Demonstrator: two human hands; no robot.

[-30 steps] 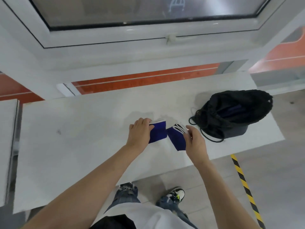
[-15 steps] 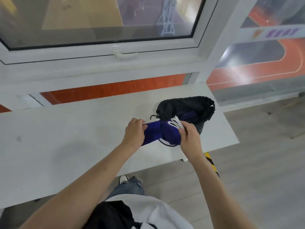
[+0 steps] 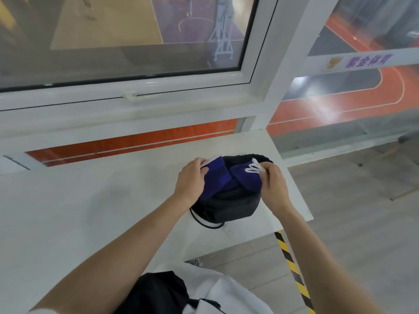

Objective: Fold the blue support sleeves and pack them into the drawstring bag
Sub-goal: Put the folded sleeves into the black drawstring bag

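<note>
Both hands hold folded blue support sleeves directly over the black drawstring bag (image 3: 229, 206), which sits on the white worktop (image 3: 90, 211) near its right end. The left hand (image 3: 191, 179) has its fingers curled closed around the left sleeve (image 3: 214, 180); the thumb presses on the near face of the cloth, and a strip of white trim shows at the sleeve's far upper edge beside the knuckles. The right hand (image 3: 273, 180) pinches the right sleeve (image 3: 247, 179) at its top, fingertips tight around the corner where a white looped pattern (image 3: 255, 167) is printed or stitched. The two sleeves meet or overlap in the middle, just above the bag's opening; whether their lower edges already touch the bag's inside cannot be told. The bag's gathered rim (image 3: 260, 157) shows at the far side behind the sleeves, and its dark body bulges out toward the near side. A black cord (image 3: 205, 223) loops out from under the bag onto the worktop at the near left.

Beyond the worktop runs a white window frame (image 3: 136, 98) with a latch, and through the glass an indoor court floor is visible. To the right, a strip of yellow and black tape (image 3: 292, 268) runs along the grey floor. The person's white and black top fills the near bottom edge.
</note>
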